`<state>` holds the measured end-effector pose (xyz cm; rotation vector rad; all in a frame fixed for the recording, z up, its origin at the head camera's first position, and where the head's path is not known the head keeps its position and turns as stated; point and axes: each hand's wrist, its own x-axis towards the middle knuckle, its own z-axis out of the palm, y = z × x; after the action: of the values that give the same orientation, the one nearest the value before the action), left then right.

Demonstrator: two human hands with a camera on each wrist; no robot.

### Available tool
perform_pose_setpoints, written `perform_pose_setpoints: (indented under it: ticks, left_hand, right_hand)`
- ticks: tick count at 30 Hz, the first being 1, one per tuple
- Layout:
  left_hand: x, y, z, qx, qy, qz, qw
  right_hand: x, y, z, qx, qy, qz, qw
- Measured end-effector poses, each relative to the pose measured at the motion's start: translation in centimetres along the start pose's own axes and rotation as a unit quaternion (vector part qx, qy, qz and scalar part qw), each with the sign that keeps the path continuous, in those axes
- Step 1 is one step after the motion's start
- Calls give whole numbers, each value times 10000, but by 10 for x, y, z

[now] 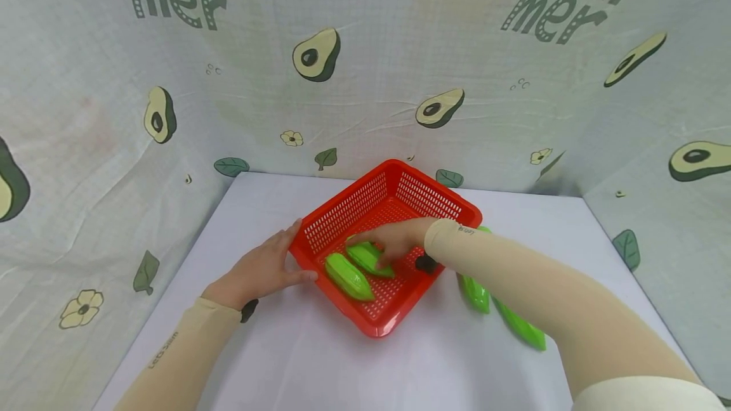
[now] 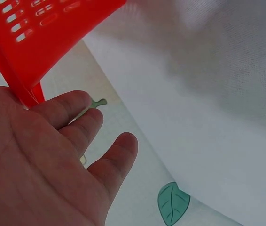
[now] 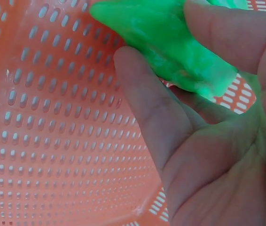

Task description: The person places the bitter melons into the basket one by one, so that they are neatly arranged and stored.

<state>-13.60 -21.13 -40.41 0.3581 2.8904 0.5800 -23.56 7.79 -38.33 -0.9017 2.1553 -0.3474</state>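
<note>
Head view: cloth (image 1: 371,62), where I read "SUMMER" at ten and two o'clock; left sleeve (image 1: 185,341), marked "LetsSlim", eight o'clock; red basket (image 1: 379,327), centre, two green pieces (image 1: 349,276) inside. Left wrist: left hand (image 2: 34,150), fingers loosely extended, touching basket, ten o'clock. Right wrist: right hand (image 3: 217,136) pinching one piece, one o'clock.

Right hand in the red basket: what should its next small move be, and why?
Probably loosen the right hand and leave the held green piece in the red basket: thumb and fingers lie on either side of it, it appears low in the basket beside another green piece, and the left hand touches the rim at the left corner.
</note>
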Motion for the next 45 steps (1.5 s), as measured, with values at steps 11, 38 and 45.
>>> perform_pose_setpoints:
  ticks: [11,38,45]
  left_hand:
    - [3,0,0,103,0,32,9999]
    - [4,1,0,45,-65,-20,10000]
    - [2,-2,1,38,-65,-22,10000]
  right_hand:
    - [3,1,1,31,-35,50,10000]
    - [-72,11,-58,597,1275,-271,9897]
    - [-129,38,-66,920,1880,-402,9770]
